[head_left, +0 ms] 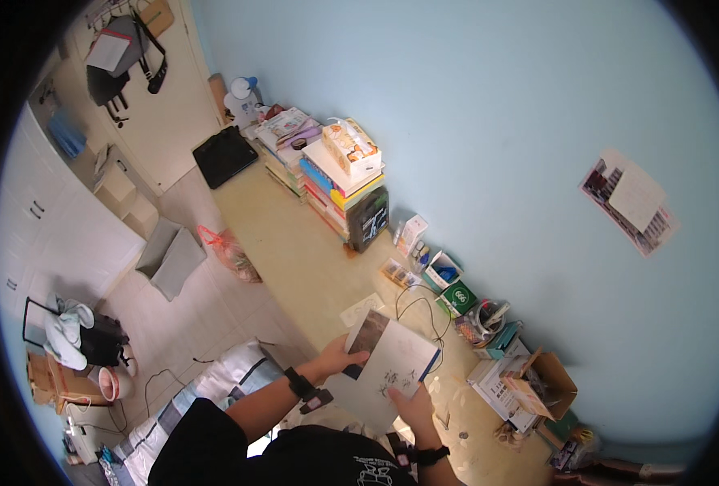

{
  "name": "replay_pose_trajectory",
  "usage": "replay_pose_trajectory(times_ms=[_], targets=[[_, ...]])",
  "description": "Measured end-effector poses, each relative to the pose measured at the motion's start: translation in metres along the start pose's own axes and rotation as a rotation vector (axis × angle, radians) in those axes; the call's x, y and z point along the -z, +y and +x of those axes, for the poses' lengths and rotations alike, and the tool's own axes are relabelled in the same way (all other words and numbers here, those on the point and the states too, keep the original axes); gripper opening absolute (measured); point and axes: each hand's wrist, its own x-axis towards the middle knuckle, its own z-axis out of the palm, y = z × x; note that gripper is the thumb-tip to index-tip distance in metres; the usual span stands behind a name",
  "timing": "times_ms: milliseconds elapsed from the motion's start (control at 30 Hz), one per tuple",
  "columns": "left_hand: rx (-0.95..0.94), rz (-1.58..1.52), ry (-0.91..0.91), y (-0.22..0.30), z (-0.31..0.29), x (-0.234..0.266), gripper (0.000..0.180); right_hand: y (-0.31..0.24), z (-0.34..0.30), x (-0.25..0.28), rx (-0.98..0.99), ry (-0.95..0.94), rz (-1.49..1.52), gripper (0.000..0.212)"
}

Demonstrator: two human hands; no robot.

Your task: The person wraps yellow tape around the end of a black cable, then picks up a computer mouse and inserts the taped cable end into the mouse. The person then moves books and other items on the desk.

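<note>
Both my hands hold a white book (392, 344) with a dark picture across one end and a blue strip along its right edge. My left hand (340, 358) grips its left side, thumb lying over the picture. On the lower right side, my right hand (412, 407) has its thumb on the white cover, near some small dark drawn marks. The fingers of both hands are hidden beneath the book. It is tilted above the near part of the yellowish table (274, 235). A thin black cable (424, 290) lies just beyond it.
Stacked books (319, 194) with a tissue box (351, 146) on top stand along the wall. Small boxes, a green box (457, 300) and an open cardboard box (555, 385) line the right side. On the floor are a grey bin (170, 257) and a red plastic bag (228, 253).
</note>
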Motion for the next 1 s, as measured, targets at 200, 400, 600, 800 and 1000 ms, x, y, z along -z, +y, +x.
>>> replay_pose_trajectory(times_ms=[200,400,600,800,1000], targets=[[-0.065,-0.084,0.068,0.0,-0.036,-0.002,0.05,-0.003,0.009,-0.002,0.152,-0.251,0.271,0.038],[-0.058,0.304,0.149,0.064,-0.083,0.027,0.043,-0.038,-0.003,-0.026,0.118,-0.488,0.462,0.033],[-0.021,0.649,0.281,0.152,-0.107,0.076,0.047,-0.124,-0.001,-0.056,0.142,-0.618,0.601,0.027],[0.001,0.07,0.12,0.211,-0.105,0.146,0.042,-0.2,0.036,-0.11,0.147,-0.647,0.84,0.028],[0.074,-0.185,-0.024,0.204,-0.04,0.241,0.051,-0.239,0.103,-0.172,0.027,-0.484,0.692,0.033]])
